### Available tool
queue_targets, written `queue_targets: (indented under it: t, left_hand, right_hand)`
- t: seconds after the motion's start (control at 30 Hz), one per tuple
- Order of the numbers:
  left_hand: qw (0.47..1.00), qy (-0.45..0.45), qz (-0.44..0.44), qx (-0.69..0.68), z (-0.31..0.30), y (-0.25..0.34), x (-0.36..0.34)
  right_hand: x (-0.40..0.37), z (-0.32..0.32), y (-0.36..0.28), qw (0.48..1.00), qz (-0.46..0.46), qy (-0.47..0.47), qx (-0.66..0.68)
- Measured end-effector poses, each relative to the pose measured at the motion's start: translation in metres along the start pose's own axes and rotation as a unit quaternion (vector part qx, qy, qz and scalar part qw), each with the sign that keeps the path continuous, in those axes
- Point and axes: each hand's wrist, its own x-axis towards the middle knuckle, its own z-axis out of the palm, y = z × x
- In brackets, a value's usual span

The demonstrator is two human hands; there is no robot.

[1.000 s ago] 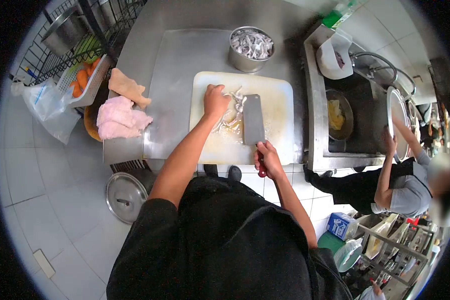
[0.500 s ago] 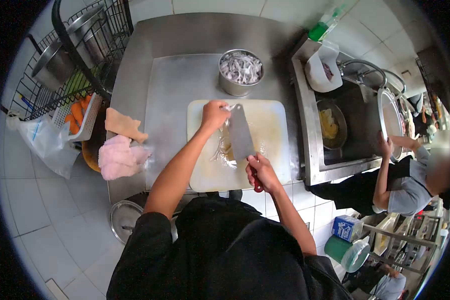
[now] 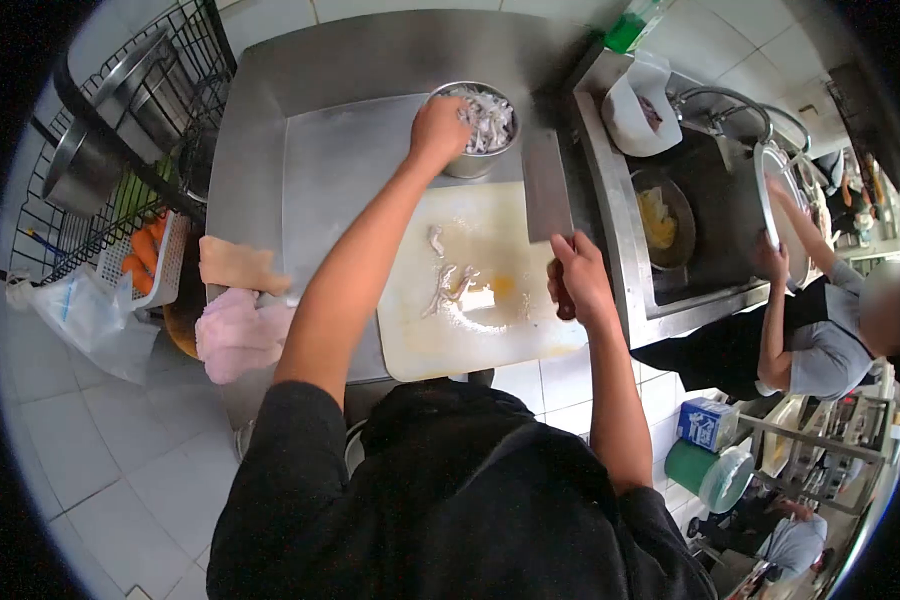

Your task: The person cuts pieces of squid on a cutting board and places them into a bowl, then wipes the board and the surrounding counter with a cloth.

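Observation:
My left hand (image 3: 442, 130) reaches to the near left rim of a round metal pot (image 3: 472, 165). Its fingers look curled in at the pale, greyish strips (image 3: 491, 122) filling the pot; what they hold, if anything, is hidden. A cleaver (image 3: 547, 190) is in my right hand (image 3: 580, 278), gripped by its dark red handle, with the broad blade pointing away from me past the right side of the board. Several pale scraps (image 3: 450, 288) lie on the wet, whitish cutting board (image 3: 415, 335).
Left are a pink cloth (image 3: 240, 335), a tan cloth (image 3: 238, 264), a basket of carrots (image 3: 175, 262) and a wire rack (image 3: 135, 195). Right is a sink (image 3: 705, 235) holding a pan of yellow food (image 3: 658, 220). A co-worker (image 3: 800, 330) holds a large round metal lid or tray there.
My left hand has moved from the board and blade tip up to the pot. The cleaver has shifted right, off the middle of the board, leaving the scraps uncovered.

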Motion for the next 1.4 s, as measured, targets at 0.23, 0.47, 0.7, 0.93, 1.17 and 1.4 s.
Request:
queue_targets:
  t: [0.23, 0.47, 0.7, 0.93, 1.17, 1.4]
  left_hand:
    - [0.975, -0.219, 0.030, 0.003, 0.030, -0.062, -0.146]
    - [0.940, -0.340, 0.000, -0.011, -0.004, -0.048, -0.203]
    - [0.984, -0.176, -0.026, 0.014, 0.004, -0.026, -0.245]
    - [0.991, -0.097, -0.086, -0.040, 0.020, -0.036, -0.252]
    - [0.989, -0.083, -0.098, -0.072, 0.001, -0.013, -0.195]
    - [0.994, 0.001, 0.064, -0.089, -0.031, 0.034, -0.021]
  right_hand:
    - [-0.025, -0.035, 0.119, 0.991, 0.052, -0.072, 0.099]
    - [-0.049, -0.041, 0.168, 0.972, 0.115, -0.175, 0.106]
    - [-0.058, -0.032, 0.175, 0.957, 0.161, -0.230, 0.070]
    - [-0.042, -0.007, 0.179, 0.944, 0.142, -0.282, 0.099]
    - [-0.032, -0.013, 0.139, 0.952, 0.087, -0.275, 0.105]
    - [-0.011, -0.018, 0.004, 0.978, -0.078, -0.175, 0.083]
